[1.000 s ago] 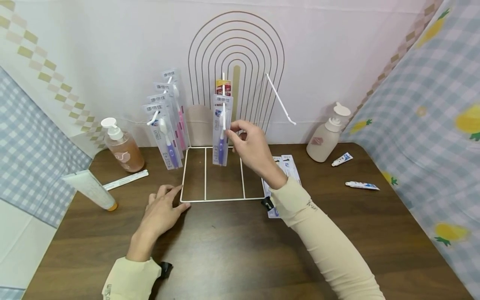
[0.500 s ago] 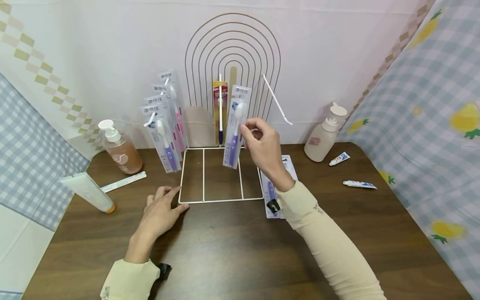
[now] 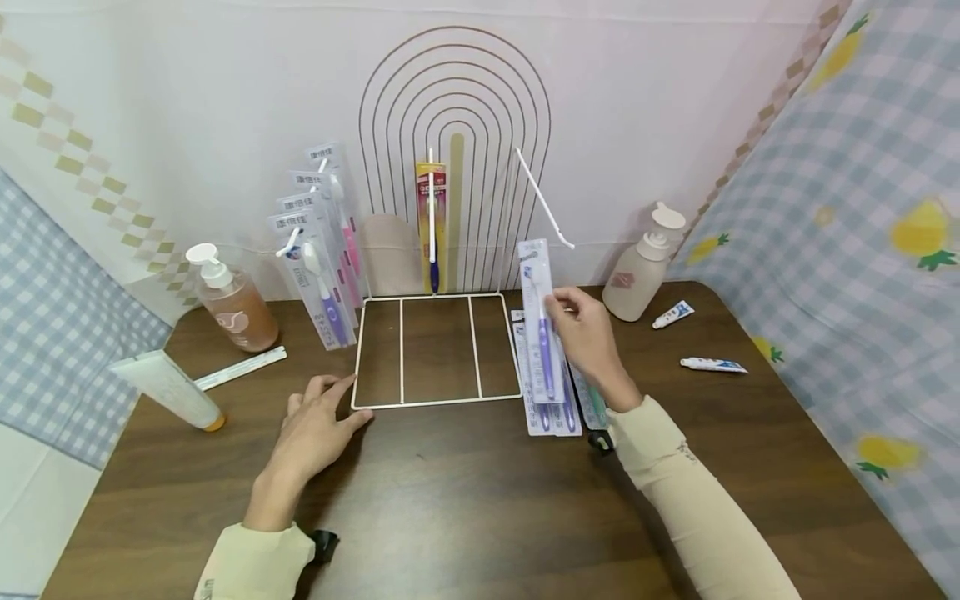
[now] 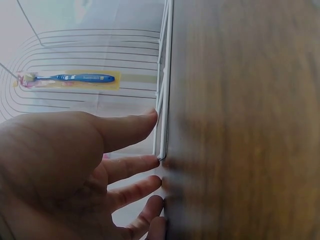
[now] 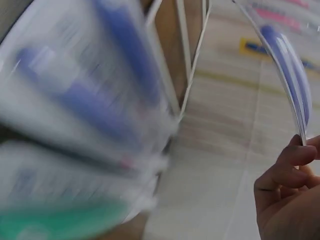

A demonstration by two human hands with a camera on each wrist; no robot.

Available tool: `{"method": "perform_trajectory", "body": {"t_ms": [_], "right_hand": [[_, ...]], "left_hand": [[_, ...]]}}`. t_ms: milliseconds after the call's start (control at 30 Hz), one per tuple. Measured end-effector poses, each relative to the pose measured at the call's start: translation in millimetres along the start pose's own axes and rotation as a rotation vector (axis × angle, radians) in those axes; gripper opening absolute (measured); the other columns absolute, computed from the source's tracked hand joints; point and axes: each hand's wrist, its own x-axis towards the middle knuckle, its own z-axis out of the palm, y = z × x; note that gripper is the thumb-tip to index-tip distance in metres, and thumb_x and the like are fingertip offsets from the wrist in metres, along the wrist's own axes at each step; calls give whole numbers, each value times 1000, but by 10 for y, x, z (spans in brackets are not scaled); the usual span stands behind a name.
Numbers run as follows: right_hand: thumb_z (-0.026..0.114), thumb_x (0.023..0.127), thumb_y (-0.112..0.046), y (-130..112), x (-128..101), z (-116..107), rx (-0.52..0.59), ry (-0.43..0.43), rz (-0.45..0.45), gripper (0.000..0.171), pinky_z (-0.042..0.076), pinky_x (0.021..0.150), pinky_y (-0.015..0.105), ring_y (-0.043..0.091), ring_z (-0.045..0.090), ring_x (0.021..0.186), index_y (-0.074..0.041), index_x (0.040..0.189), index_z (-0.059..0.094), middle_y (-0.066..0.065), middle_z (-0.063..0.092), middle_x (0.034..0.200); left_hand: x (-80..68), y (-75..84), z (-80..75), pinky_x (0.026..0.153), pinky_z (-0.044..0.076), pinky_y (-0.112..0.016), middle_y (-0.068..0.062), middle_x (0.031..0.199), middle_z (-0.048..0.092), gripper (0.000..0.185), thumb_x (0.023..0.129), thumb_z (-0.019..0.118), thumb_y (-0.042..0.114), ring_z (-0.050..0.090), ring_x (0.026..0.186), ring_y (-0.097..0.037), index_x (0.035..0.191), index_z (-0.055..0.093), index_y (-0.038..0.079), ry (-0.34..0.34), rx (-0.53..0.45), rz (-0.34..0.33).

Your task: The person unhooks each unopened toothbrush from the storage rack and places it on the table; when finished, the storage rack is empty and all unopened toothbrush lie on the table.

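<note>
Pinching a packaged purple toothbrush (image 3: 542, 321) between curled fingers (image 3: 561, 308), the right hand (image 3: 588, 342) holds the pack nearly upright just right of the white wire rack (image 3: 435, 350), above a small pile of toothbrush packs (image 3: 553, 408) lying flat on the desk (image 3: 480, 500). From the right wrist view the same pack (image 5: 290, 65) shows edge-on, gripped at its lower end by the fingertips (image 5: 295, 155), with the lying packs blurred below. The left hand (image 3: 315, 429) rests flat on the desk with fingers (image 3: 352, 417) straight and relaxed, holding nothing; its fingertips sit at the front left corner of the rack's base, and the left wrist view shows one fingertip (image 4: 152, 162) touching the white wire there. On the rack's middle peg hangs a yellow toothbrush pack (image 3: 431, 217); on its left peg hangs a row of purple and pink toothbrush packs (image 3: 318, 250), while the right peg (image 3: 543, 200) carries nothing. Farther left stand a pump bottle (image 3: 228, 300), a white tube (image 3: 168, 389) with an orange cap and a slim white box (image 3: 240, 368). To the right are a pale bottle (image 3: 641, 271) and two small toothpaste tubes (image 3: 712, 364), well apart from the hands.
</note>
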Motion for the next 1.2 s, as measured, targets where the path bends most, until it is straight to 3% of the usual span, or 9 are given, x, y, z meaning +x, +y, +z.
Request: {"method": "perform_trajectory", "body": {"t_ms": [267,433,533,667,800,900,1033,1067,1200], "right_hand": [[57,116,-20,533,13,-469,-140,31,174,38,48,77,18,12,60,87,6,133,80,16,74,104],[54,115,-20,764,-13,-639,-165,20,251,40,48,72,22,10,57,80,8,126,80,3,67,88],[54,116,-23,858,-27,-676,-185,-16,289,42,49,72,25,10,58,79,8,130,79,3,68,88],[54,117,-26,963,-33,-685,-198,-59,332,46,51,80,28,15,62,89,8,139,76,14,74,105],[60,113,-25,1148,1,-688,-154,-75,322,42,50,77,29,18,65,89,6,132,81,15,77,105],[59,112,-24,1139,-17,-687,-161,-109,333,42,51,75,28,16,66,87,7,132,81,15,79,107],[55,116,-23,1052,-57,-692,-214,-170,380,44,53,76,29,15,66,87,8,138,77,15,79,107],[57,116,-25,1149,-32,-699,-214,-178,378,42,53,73,29,14,66,84,5,134,80,11,78,100],[60,115,-27,1139,-46,-711,-228,-191,378,39,53,70,29,13,65,78,5,128,80,3,74,88]], "left_hand": [[5,-22,0,102,46,-66,-23,167,47,73,110,74,41,45,131,-50,171,52,9,-9,9,11],[12,-32,1,101,46,-66,-23,168,46,74,110,73,42,44,132,-50,172,51,9,-17,9,6],[14,-39,2,101,46,-67,-23,169,45,74,110,73,42,44,132,-50,172,50,9,-18,12,4],[-12,8,-29,102,46,-68,-24,168,45,74,110,73,41,44,132,-51,172,50,8,-23,8,-5],[-71,147,-103,104,46,-69,-26,168,45,73,111,72,39,44,135,-54,171,50,5,-45,10,-18],[-86,204,-126,105,46,-70,-29,168,45,72,112,71,37,44,136,-56,171,49,3,-60,22,-19],[-61,130,-83,100,46,-66,-27,167,46,74,111,72,40,45,131,-54,171,50,4,-37,20,-1],[-52,95,-65,98,46,-65,-26,167,46,74,111,72,42,46,130,-53,171,50,5,-28,19,7],[-3,-24,-4,97,47,-66,-24,167,46,74,111,73,43,45,131,-53,172,50,8,-16,16,21]]}}
